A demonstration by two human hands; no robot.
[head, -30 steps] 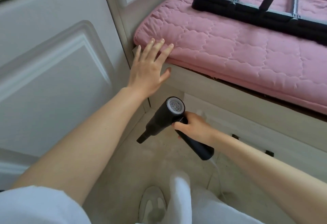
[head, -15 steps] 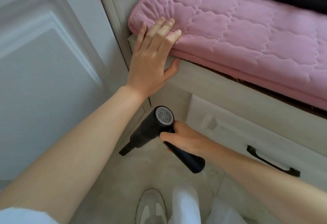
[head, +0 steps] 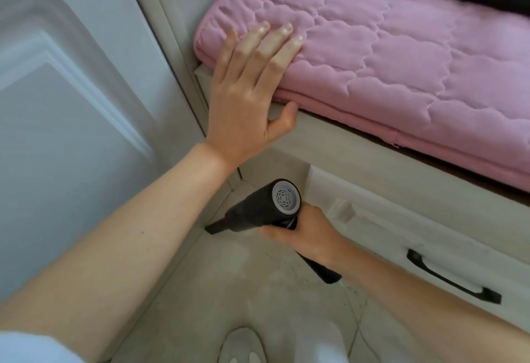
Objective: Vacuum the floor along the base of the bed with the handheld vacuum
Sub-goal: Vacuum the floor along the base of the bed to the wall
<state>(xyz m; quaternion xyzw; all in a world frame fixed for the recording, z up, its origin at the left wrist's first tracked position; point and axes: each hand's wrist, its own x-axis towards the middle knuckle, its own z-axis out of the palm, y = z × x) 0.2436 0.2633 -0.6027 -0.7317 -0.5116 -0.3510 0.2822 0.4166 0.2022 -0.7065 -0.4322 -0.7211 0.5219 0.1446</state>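
- At the corner of the pink quilted mattress (head: 401, 55), seen from the head camera, the left hand (head: 246, 96) lies flat with fingers straight on the padding; its thumb touches the pale bed frame (head: 358, 150) just below.
- Lower down, the right hand (head: 309, 233) curls round the grip of the black handheld vacuum (head: 252, 213); the nozzle points left and down toward the floor (head: 229, 282) near the white door (head: 71, 104).
- Beside that wrist, a drawer (head: 387, 219) carries a black handle (head: 453, 278); dark specks dot the floor nearby.
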